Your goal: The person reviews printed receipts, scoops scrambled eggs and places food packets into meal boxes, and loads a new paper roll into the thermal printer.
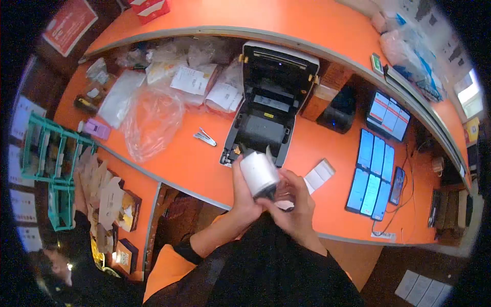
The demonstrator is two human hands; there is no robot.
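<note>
A white paper roll point(258, 171) with dark end pieces is held over the front of an open label printer point(261, 132). My left hand point(242, 195) wraps round the roll's left side. At its lower right end, my right hand point(295, 207) is closed with bent fingers near the dark end piece; what exactly they grip is partly hidden and blurred. The printer's lid point(279, 71) stands raised, and its dark inside shows. A loose flap of paper sticks up from the roll's upper right edge.
A strip of white labels point(320, 176) lies right of my hands, beside several lit phones point(372, 174) and a tablet point(388, 115). Left are a stapler point(205, 136), a clear plastic bag point(153, 123) and bagged packets point(194, 80). Another person point(61, 266) is at lower left.
</note>
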